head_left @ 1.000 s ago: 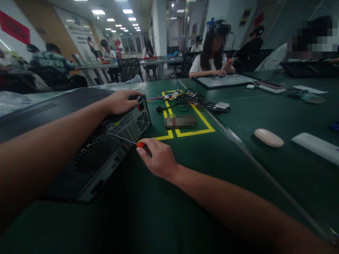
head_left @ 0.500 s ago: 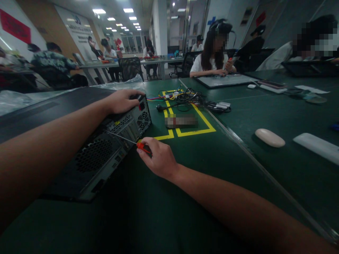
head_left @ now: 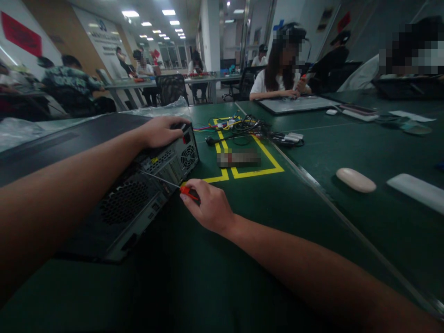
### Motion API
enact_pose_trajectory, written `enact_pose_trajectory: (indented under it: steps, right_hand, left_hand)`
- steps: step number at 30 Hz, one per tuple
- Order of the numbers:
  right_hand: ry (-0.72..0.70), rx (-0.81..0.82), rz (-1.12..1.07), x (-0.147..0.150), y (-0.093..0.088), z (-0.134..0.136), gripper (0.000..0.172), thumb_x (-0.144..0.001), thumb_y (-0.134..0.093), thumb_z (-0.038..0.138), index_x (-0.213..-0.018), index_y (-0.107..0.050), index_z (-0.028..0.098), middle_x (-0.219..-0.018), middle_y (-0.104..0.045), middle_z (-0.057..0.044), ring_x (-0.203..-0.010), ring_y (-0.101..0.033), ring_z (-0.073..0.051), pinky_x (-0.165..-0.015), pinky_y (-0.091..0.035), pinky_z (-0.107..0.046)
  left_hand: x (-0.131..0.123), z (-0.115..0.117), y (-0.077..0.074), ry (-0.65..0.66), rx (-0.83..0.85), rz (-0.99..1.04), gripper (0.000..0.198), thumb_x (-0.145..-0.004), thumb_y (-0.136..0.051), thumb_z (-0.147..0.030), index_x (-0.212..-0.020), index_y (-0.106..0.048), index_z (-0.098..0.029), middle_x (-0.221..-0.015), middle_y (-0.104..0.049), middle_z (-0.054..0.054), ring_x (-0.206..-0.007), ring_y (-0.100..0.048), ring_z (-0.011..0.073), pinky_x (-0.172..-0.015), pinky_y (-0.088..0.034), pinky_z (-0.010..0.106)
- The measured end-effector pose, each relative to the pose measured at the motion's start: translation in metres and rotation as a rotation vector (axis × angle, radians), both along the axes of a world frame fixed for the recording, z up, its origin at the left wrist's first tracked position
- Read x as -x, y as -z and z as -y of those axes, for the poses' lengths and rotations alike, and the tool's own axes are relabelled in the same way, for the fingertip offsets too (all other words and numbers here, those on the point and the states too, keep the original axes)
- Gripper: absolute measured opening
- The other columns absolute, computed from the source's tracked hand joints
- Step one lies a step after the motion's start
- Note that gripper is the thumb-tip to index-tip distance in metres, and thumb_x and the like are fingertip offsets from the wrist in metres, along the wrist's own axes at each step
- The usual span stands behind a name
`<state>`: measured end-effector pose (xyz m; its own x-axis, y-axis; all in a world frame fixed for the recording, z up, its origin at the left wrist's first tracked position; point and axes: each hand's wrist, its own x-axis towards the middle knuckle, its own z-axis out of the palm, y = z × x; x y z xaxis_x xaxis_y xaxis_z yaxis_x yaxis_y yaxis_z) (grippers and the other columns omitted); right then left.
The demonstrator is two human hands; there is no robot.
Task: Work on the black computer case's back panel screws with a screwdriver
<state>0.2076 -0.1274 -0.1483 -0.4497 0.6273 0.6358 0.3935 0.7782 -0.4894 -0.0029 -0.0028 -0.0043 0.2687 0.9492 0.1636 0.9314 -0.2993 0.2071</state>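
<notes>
A black desktop computer case [head_left: 138,240] lies on the green table at the left, its rear panel with vents and ports facing me. My left hand [head_left: 164,131] rests on its upper edge near the far corner, thumb at the rear panel and fingers over the top; the fingertips are partly hidden. In a pinch, my right hand [head_left: 210,203] holds a screwdriver [head_left: 189,192] by its red-orange handle. The thin shaft reaches left to the rear panel beside the expansion slots, where its tip is hard to make out.
Tangled cables [head_left: 251,127] lie beyond the case, near yellow tape [head_left: 258,173] and a blurred-out item [head_left: 239,158]. To the right are a computer mouse [head_left: 356,179] and a white bar-shaped object [head_left: 416,190]. Across the table, a person [head_left: 280,69] works at a flat panel.
The whole view has shifted very slightly. Both hands, the screwdriver and the computer case keep nearly the same positions relative to one another.
</notes>
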Motion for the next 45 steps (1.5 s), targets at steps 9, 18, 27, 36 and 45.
enact_pose_trajectory:
  steps: [9, 18, 27, 36, 45]
  right_hand:
    - [0.000, -0.002, -0.010, 0.0000, 0.0006, -0.0006, 0.025, -0.107, -0.051, 0.042, -0.119, -0.058, 0.022, -0.104, -0.075, -0.005, -0.092, -0.073, -0.018, -0.079, -0.054, -0.030]
    - [0.028, 0.020, 0.022, -0.0005, -0.0026, 0.0012, 0.025, -0.106, -0.053, 0.043, -0.119, -0.059, 0.023, -0.104, -0.076, -0.005, -0.093, -0.073, -0.018, -0.079, -0.053, -0.029]
    - [0.017, 0.026, 0.030, -0.0011, -0.0047, 0.0030, 0.026, -0.107, -0.051, 0.043, -0.120, -0.059, 0.023, -0.105, -0.076, -0.005, -0.093, -0.073, -0.018, -0.079, -0.053, -0.030]
    - [0.031, 0.025, 0.047, -0.0016, -0.0048, 0.0031, 0.027, -0.107, -0.050, 0.044, -0.120, -0.059, 0.023, -0.107, -0.076, -0.005, -0.094, -0.073, -0.018, -0.079, -0.051, -0.029]
    - [0.037, 0.032, 0.027, -0.0021, -0.0063, 0.0042, 0.029, -0.107, -0.051, 0.045, -0.123, -0.060, 0.022, -0.109, -0.077, -0.006, -0.096, -0.073, -0.019, -0.081, -0.052, -0.030]
  left_hand:
    - [0.0023, -0.0023, 0.0006, 0.014, -0.001, 0.006, 0.073, -0.078, -0.053, -0.047, -0.147, -0.066, -0.024, -0.131, -0.072, 0.010, -0.119, -0.064, 0.0352, -0.109, -0.046, 0.048]
    - [0.0031, -0.0028, 0.0016, 0.014, -0.003, -0.006, 0.073, -0.079, -0.051, -0.049, -0.147, -0.065, -0.024, -0.134, -0.071, 0.008, -0.121, -0.064, 0.0349, -0.108, -0.047, 0.045]
    - [0.0039, -0.0039, 0.0027, 0.016, -0.007, 0.014, 0.074, -0.078, -0.051, -0.050, -0.146, -0.067, -0.024, -0.133, -0.071, 0.010, -0.119, -0.065, 0.0356, -0.108, -0.047, 0.048]
    - [0.0019, -0.0009, 0.0009, 0.010, 0.003, 0.015, 0.076, -0.077, -0.050, -0.051, -0.145, -0.066, -0.023, -0.135, -0.071, 0.010, -0.122, -0.064, 0.0355, -0.110, -0.047, 0.047]
    - [0.0000, 0.0005, -0.0006, 0.000, 0.008, 0.011, 0.075, -0.077, -0.052, -0.051, -0.146, -0.066, -0.024, -0.131, -0.073, 0.009, -0.119, -0.065, 0.0351, -0.107, -0.048, 0.044]
